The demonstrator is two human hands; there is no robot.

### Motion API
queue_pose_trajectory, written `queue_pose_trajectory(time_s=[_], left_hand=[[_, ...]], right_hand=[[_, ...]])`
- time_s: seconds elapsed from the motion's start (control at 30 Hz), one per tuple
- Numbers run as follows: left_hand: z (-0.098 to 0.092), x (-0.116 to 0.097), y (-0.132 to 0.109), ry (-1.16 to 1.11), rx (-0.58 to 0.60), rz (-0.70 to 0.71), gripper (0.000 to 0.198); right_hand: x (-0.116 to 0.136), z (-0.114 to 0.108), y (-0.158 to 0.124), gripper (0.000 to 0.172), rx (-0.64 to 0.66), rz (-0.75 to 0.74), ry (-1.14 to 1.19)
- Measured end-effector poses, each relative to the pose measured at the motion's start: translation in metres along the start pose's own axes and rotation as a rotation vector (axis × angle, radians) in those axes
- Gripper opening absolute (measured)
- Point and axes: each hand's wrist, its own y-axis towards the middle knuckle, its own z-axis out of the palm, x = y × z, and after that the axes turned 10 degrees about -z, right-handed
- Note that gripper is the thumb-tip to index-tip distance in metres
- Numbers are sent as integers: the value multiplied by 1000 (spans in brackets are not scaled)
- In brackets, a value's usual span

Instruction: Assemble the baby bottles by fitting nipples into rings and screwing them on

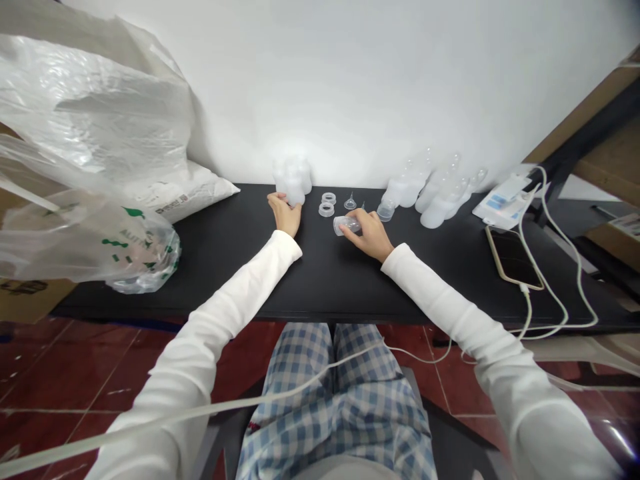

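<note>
My left hand [287, 217] is closed around the lower part of a frosted white plastic bottle [296, 195], at the front of a small group by the wall. In my right hand [369, 235] is a clear plastic cap [341, 225], tilted sideways just above the black table. Between the hands lie two clear screw rings [327, 210] and, to their right, a clear silicone nipple [351, 202]. A second nipple [363, 205] is partly hidden behind my right fingers. Another clear cap [385, 211] stands just beyond that hand.
Several bottles with rounded clear tops [440, 197] stand at the back right. Beyond them are a white-and-blue packet [505, 200] and a phone [515, 257] with a white cable. A large white sack [100, 113] and a clear plastic bag [125, 240] take up the table's left end.
</note>
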Motion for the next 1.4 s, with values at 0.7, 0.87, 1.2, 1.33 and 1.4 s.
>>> queue_pose_trajectory(time_s=[0.7, 0.87, 1.2, 1.33, 1.4], left_hand=[[12, -27, -64, -227, 741, -42, 28], [14, -20, -62, -322, 665, -118, 26], [17, -21, -56, -413, 590, -359, 35], [12, -23, -38, -469, 455, -543, 23], [10, -22, -31, -481, 419, -567, 21]], right_hand=[[-9, 11, -1, 46, -106, 237, 261], [-10, 6, 1, 35, 68, -77, -79], [-18, -19, 2, 41, 205, -368, -284], [-25, -36, 1, 35, 67, -211, -307], [-30, -44, 2, 36, -36, -84, -354]])
